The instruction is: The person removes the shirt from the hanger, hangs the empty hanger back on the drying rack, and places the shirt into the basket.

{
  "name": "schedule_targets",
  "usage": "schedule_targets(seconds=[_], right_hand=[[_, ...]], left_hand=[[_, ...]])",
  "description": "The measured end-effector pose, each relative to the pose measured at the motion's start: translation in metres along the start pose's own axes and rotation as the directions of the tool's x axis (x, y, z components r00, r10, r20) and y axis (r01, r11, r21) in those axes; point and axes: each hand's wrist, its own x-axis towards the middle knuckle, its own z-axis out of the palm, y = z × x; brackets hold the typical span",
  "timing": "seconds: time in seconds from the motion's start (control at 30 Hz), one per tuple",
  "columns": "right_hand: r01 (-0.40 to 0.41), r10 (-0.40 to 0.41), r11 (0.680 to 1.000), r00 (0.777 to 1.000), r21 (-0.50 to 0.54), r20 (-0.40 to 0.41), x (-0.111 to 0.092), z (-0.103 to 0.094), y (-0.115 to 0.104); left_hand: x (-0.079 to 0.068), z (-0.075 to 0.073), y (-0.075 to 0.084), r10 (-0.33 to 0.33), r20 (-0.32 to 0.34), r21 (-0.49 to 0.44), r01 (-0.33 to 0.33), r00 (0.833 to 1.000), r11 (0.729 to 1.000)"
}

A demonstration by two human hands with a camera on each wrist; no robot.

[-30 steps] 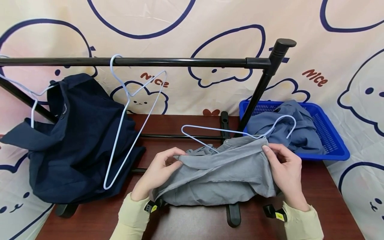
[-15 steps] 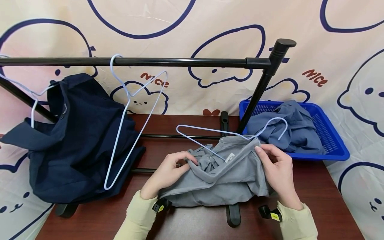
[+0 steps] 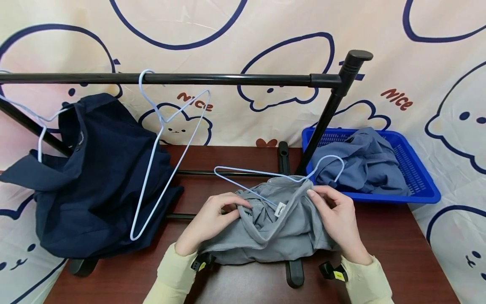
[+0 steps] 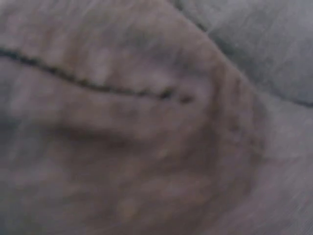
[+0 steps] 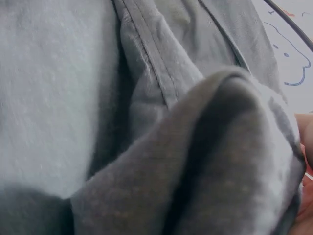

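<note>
A grey garment (image 3: 288, 236) with a small white label (image 3: 280, 209) inside its opening lies bunched over the table between both hands. The left hand (image 3: 212, 217) pinches the opening's edge on the left. On the other side, the right hand (image 3: 338, 219) pinches the edge between thumb and fingers. A pale blue hanger (image 3: 243, 170) has its lower part inside the opening; its hook points right, towards the basket. Blurred grey cloth (image 4: 146, 161) fills the left wrist view. In the right wrist view, folds of the garment (image 5: 161, 161) hide most of the right hand.
A black clothes rack (image 3: 228, 79) spans the table (image 3: 395, 245). On its rail hang a bare pale blue hanger (image 3: 155, 147) and a navy garment (image 3: 110, 177) on another hanger. At the right, a blue basket (image 3: 421, 169) holds a slate-blue garment (image 3: 364, 160).
The right hand has moved left with the garment's edge, and the hanger has shifted left too. The left hand has moved slightly right. The opening now gapes and shows the label.
</note>
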Motion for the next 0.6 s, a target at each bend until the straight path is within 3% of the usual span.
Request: schedule_targets(seconds=[0.07,0.2,0.3,0.47,0.6], right_hand=[[-0.019,0.019,1.000,1.000,0.002,0.013,-0.001,0.003,0.010],[-0.014,0.014,1.000,0.999,-0.007,0.039,-0.001,0.008,0.001],[0.011,-0.011,1.000,0.998,-0.014,0.057,-0.002,0.010,-0.014],[0.030,-0.029,0.999,0.996,-0.013,0.081,-0.002,0.013,-0.029],[0.041,-0.040,0.999,0.994,-0.008,0.099,-0.001,0.017,-0.029]], left_hand=[[-0.002,-0.004,0.002,-0.025,0.002,0.014,0.025,1.000,1.000],[-0.009,-0.014,0.008,-0.065,-0.002,0.010,0.065,0.998,0.998],[-0.012,-0.020,0.014,-0.058,-0.071,-0.017,0.057,0.996,0.998],[-0.011,-0.019,0.021,0.029,-0.210,-0.059,-0.042,0.977,0.997],[-0.005,-0.014,0.024,0.148,-0.265,0.009,-0.151,0.953,0.989]])
